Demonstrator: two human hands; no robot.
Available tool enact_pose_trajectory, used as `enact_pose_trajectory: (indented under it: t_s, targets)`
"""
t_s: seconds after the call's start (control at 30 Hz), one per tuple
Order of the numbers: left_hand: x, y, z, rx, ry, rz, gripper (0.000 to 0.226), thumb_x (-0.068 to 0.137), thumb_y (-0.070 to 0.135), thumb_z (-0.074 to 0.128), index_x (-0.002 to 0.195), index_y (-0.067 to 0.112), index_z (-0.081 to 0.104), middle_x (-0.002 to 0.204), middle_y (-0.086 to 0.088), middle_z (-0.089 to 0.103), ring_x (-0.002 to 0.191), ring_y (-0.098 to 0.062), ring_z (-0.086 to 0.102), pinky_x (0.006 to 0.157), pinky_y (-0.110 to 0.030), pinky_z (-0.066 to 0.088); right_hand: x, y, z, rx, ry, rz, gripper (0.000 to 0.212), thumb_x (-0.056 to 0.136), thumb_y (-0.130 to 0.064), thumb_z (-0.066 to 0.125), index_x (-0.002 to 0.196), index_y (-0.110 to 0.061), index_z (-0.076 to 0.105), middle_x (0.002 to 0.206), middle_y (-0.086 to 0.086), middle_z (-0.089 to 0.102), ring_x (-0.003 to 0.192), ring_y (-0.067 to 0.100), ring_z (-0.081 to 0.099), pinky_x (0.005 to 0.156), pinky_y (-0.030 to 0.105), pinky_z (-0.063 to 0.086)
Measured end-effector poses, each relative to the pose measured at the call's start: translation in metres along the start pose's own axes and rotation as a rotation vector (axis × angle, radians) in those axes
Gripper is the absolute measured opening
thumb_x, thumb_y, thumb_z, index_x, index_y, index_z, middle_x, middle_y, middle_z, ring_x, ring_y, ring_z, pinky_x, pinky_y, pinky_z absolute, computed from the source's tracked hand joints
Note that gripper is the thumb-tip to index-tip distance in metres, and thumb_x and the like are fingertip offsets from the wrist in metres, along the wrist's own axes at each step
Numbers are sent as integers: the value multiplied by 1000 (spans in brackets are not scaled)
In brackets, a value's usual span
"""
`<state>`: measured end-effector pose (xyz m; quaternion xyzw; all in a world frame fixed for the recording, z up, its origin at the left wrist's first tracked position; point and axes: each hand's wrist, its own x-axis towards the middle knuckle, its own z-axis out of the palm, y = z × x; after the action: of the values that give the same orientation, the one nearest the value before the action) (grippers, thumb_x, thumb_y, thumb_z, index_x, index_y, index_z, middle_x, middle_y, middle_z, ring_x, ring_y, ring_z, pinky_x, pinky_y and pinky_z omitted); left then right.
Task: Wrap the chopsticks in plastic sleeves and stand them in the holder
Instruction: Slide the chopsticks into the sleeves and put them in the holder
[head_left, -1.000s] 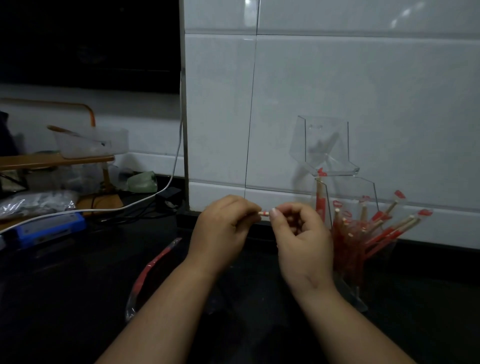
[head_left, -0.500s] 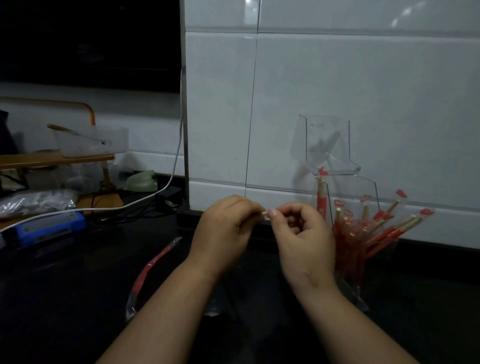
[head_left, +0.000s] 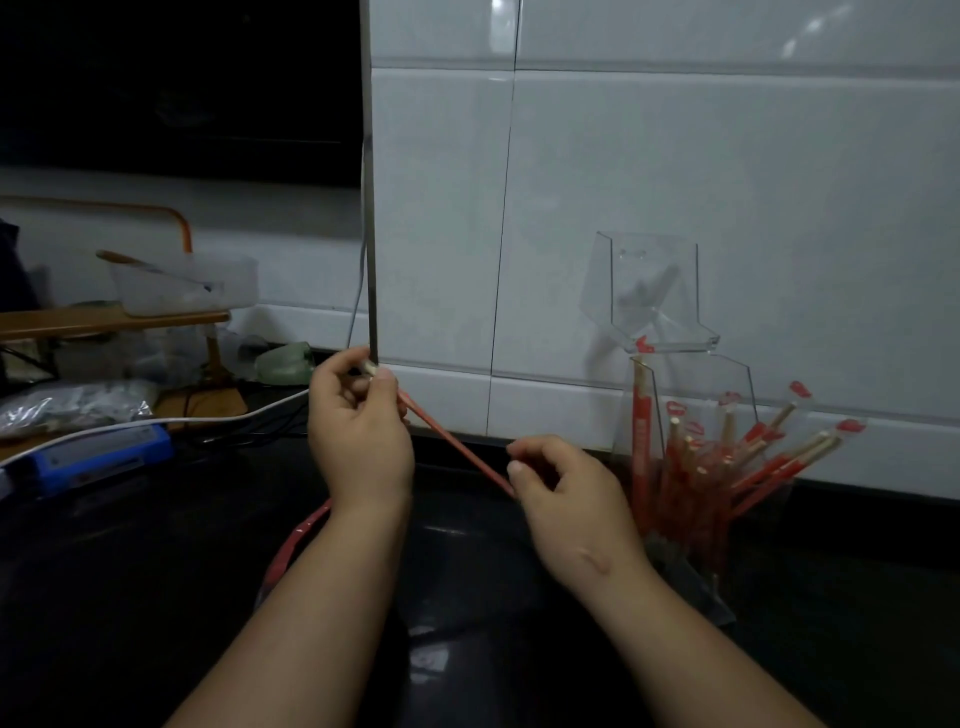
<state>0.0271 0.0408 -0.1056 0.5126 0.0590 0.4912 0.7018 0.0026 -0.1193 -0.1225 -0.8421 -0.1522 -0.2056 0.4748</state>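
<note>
Holder (head_left: 691, 379), clear plastic, stands at back edge of counter (head_left: 130, 597), right side, against tiled wall. It holds many red-sleeved chopsticks (head_left: 675, 467), some upright, some leaning right. Left hand (head_left: 358, 431) pinches upper end of sleeved chopstick (head_left: 452, 447); right hand (head_left: 566, 499) pinches lower end, and stick slants between them. Spare sleeve (head_left: 296, 535) lies beside left forearm. Clear tub (head_left: 182, 286) on rack at far left holds utensil.

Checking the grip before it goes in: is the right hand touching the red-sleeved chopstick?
Touching. The head view shows the right hand pinching the lower end of the chopstick, while the left hand pinches its upper end.
</note>
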Motion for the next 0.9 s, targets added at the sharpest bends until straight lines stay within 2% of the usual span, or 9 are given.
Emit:
enact_pose_trajectory:
  t_s: [0.1,0.23,0.33,0.43,0.5,0.6,0.73,0.83,0.9]
  targets:
    - [2,-2,0,-37,54,-75,20,96,5,59,100,25,60,74,3,57,60,-6,56,65,-29,50,-2,0,1,-92,-132,32,9,93,-32,61,99,-31,68,85,-13,65,82,4,58,74,23,45]
    - [3,-4,-1,-59,68,-123,18,95,7,60,104,23,60,75,4,60,64,-6,59,67,-28,53,-4,-2,1,-160,-196,36,9,94,-35,59,93,-30,67,75,-11,61,72,5,56,68,25,45]
    - [2,-4,-1,-46,20,-105,17,96,8,60,97,26,61,80,0,63,68,-9,61,67,-31,52,-5,-7,-1,-143,-205,19,17,92,-44,59,86,-30,67,68,-12,60,68,3,56,64,24,44]
    - [-1,-2,1,-54,-67,-94,17,97,7,60,95,24,62,78,1,63,65,-4,63,63,-25,53,-7,-12,-3,-203,-243,-34,21,94,-42,58,90,-26,71,76,-9,63,74,6,58,72,30,49]
    - [-2,-1,1,-65,-105,-83,17,96,6,60,96,23,63,78,1,63,66,-4,63,62,-24,54,-8,-15,-5,-264,-216,-72,20,93,-42,59,98,-27,72,87,-8,63,82,8,58,80,31,49]
    - [-4,0,3,-65,-140,-65,17,95,5,61,96,21,64,76,-1,62,66,-8,63,63,-28,55,-9,-22,-10,-228,-137,-100,17,93,-40,59,107,-34,68,88,-14,61,83,5,56,78,26,48]
    - [-7,-1,2,-75,-174,-47,20,94,5,63,103,23,62,70,3,65,66,-11,64,66,-31,56,-8,-26,-13,-326,-86,-204,14,96,-30,56,102,-28,68,95,-11,63,92,9,56,82,28,44]
    - [-10,1,3,-95,-202,-39,26,98,9,59,118,24,54,68,6,69,64,-9,63,60,-24,55,-7,-28,-15,-343,-55,-230,13,98,-28,53,100,-25,66,95,-8,61,91,12,55,81,30,44]
    - [-11,2,4,-119,-207,-58,24,100,13,55,120,26,52,72,4,70,61,-10,61,57,-23,53,-6,-27,-15,-326,-8,-247,11,97,-26,55,101,-23,65,95,-6,62,90,14,55,78,28,43]
